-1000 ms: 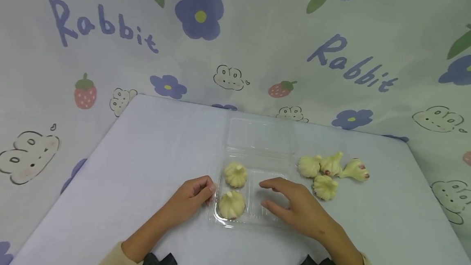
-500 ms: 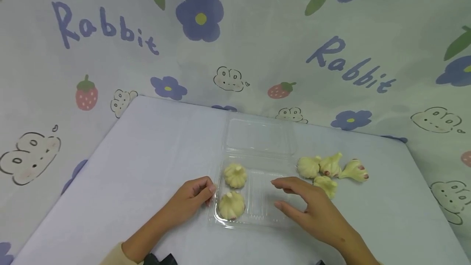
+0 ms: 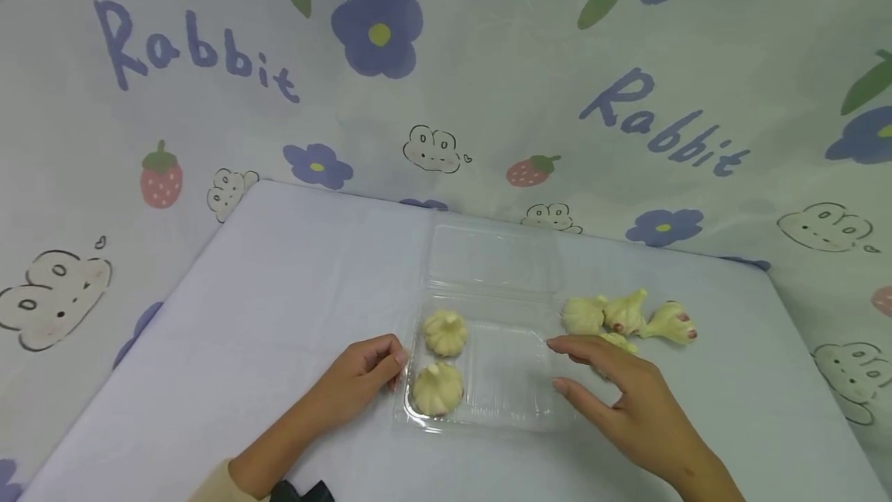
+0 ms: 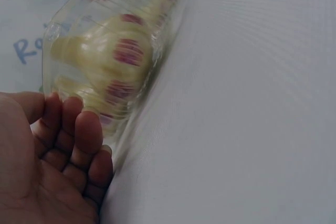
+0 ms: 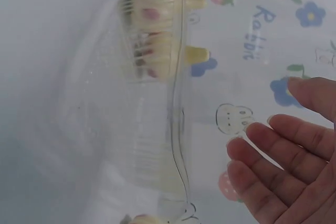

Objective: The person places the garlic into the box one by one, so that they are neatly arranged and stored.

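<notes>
Left hand (image 3: 369, 366) pinches box (image 3: 512, 370) at nine o'clock, likely steadying it; right hand (image 3: 637, 397), three o'clock, loosely spread, holding nothing; loose garlic (image 3: 625, 316) nearby, two o'clock.

I see a plain beige sleeve (image 3: 224, 486) around the left forearm (image 3: 279, 444), toward the near left of the worktop (image 3: 313, 269). An angular black piece (image 3: 303, 491) beside it is too cropped for me to identify. The left hand (image 3: 364, 374) and right hand (image 3: 630, 401) are bare, slim-fingered.
</notes>
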Demonstrator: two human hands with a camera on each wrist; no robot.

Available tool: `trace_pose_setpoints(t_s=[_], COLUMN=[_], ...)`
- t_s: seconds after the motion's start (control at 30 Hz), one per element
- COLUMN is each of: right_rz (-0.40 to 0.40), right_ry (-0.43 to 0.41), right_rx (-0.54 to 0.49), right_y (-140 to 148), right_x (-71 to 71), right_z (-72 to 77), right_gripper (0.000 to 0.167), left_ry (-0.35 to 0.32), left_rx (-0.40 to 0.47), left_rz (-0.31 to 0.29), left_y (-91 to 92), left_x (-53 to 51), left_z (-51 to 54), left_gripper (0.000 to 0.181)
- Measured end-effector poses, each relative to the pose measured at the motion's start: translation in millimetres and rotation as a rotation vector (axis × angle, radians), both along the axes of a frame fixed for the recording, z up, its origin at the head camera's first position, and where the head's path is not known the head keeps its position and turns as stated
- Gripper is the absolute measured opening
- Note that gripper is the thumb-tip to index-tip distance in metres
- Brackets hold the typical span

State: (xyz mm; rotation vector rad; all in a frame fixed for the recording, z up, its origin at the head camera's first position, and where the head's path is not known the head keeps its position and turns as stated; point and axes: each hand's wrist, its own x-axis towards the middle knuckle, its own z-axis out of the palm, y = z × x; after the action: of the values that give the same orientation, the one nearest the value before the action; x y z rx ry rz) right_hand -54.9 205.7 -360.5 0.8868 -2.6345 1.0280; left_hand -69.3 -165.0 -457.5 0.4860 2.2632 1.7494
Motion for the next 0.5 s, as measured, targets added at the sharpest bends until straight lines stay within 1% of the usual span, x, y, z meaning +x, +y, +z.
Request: trace_pose_setpoints(t_s=[0.17,0.27,0.4,0.5], right_rz=[-0.038,-0.068,-0.125,-0.157], right_ry=[0.013,0.036,0.043,0.03], right_rx=[-0.005,-0.016,0.009,0.026], right_y=[10,15,25,31], right_x=[4.7,6.7,7.1,6.9], right_z=[4.6,6.4,8.7,9.9], right_gripper=[0.06,0.06,0.06,0.059], left_ry=[0.007,0.011,0.019,0.023], left_rx=[-0.007,-0.005,0.001,0.004], left_rz=[-0.003,-0.009,-0.013,-0.013], left_y=[-1.4,-1.7,-0.9,-0.5], left_x=[0.2,0.0,0.0,-0.4], left_z=[0.2,0.4,0.9,1.2], left_gripper=[0.027,0.027,0.027,0.027])
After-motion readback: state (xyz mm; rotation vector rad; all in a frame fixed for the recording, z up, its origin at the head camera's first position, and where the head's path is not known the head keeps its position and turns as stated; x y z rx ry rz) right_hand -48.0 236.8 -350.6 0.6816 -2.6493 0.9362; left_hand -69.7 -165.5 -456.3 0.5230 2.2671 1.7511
